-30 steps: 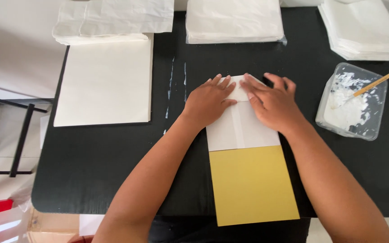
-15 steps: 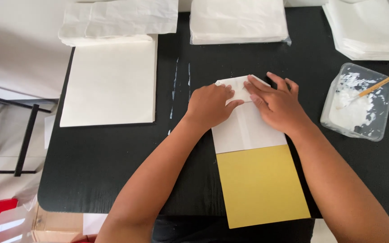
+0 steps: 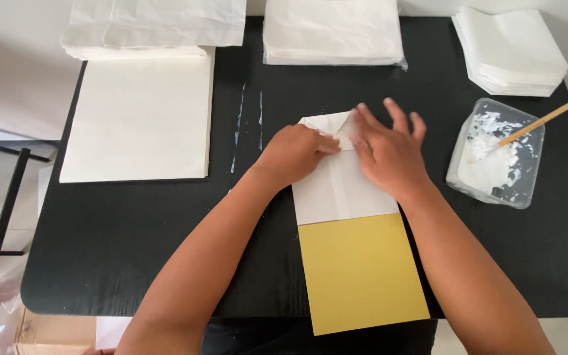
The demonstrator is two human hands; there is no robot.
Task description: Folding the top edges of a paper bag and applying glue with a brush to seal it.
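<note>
A folded white paper piece (image 3: 336, 187) lies on the black table (image 3: 133, 243), over the far end of a yellow card (image 3: 359, 273). My left hand (image 3: 294, 154) presses its upper left part, fingertips pinching a folded flap near the top. My right hand (image 3: 389, 151) lies flat on the upper right part, fingers spread and touching the same flap. The top corner of the paper is folded into a slanted edge.
A clear tub of white paste (image 3: 497, 154) with a wooden stick (image 3: 547, 118) stands at the right. White paper stacks sit at the left (image 3: 139, 115), back left (image 3: 156, 23), back middle (image 3: 333, 29) and back right (image 3: 511, 49). Paste streaks (image 3: 239, 128) mark the table.
Both hands have shifted slightly on the paper. The left fingers now pinch the flap near the top, and the right fingers have spread over it.
</note>
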